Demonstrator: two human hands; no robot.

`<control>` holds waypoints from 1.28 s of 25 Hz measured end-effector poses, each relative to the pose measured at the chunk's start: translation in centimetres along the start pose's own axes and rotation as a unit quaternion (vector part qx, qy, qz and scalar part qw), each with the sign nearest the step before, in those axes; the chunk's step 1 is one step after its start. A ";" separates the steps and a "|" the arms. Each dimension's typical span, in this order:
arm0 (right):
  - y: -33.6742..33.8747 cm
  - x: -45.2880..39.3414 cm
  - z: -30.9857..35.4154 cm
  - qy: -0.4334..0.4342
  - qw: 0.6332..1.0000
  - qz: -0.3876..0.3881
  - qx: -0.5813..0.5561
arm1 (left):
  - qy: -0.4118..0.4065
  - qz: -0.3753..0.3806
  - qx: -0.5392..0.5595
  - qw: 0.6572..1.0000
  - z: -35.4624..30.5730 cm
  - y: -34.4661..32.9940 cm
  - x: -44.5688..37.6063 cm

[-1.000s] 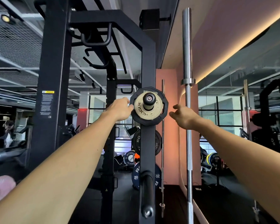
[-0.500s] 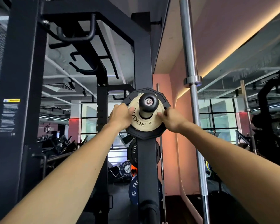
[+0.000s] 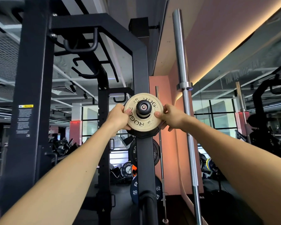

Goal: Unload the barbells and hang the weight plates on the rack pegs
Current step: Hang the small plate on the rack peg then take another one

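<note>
Head view: both hands, left hand and right hand, are clamping the tan Rogue plate on the rack peg; an early release risks it sliding off.

A small tan weight plate marked ROGUE sits face-on around a black rack peg on the front upright of the black rack, the peg's round end poking through its centre hole. The left hand grips its left rim and the right hand its right rim, thumbs on the face. Directly behind it on the same peg hangs a larger black plate, only its lower edge showing. Lower on the upright hang another black plate and a blue plate marked 20.
</note>
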State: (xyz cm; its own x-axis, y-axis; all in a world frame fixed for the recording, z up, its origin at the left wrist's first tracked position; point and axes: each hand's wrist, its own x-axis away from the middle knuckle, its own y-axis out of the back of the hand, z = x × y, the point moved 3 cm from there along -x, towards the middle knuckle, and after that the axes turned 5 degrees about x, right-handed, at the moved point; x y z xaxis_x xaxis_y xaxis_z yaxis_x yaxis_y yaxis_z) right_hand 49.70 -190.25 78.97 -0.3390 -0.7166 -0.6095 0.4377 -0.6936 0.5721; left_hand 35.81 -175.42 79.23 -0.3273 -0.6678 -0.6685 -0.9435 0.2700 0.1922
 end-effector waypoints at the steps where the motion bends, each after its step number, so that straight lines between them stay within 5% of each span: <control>1: 0.4 1.2 0.8 0.003 1.000 -0.001 -0.002 | -0.003 -0.001 0.005 1.000 -0.9 0.6 1.1; 13: -1.3 14.7 9.9 0.057 0.995 0.052 -0.057 | 0.024 -0.024 -0.058 0.998 -7.3 12.1 17.0; 32: -29.3 18.9 40.7 0.154 0.946 0.194 -0.209 | 0.086 -0.142 -0.163 0.973 -5.4 54.5 28.6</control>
State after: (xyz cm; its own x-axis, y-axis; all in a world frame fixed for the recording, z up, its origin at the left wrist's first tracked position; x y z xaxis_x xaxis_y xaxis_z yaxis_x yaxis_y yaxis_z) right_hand -3.38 -186.40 73.02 0.1441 -0.8117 -0.5661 0.7921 -0.2483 0.5576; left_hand -25.24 -183.57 74.47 -0.0294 -0.7966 -0.6038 -0.9541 -0.1578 0.2547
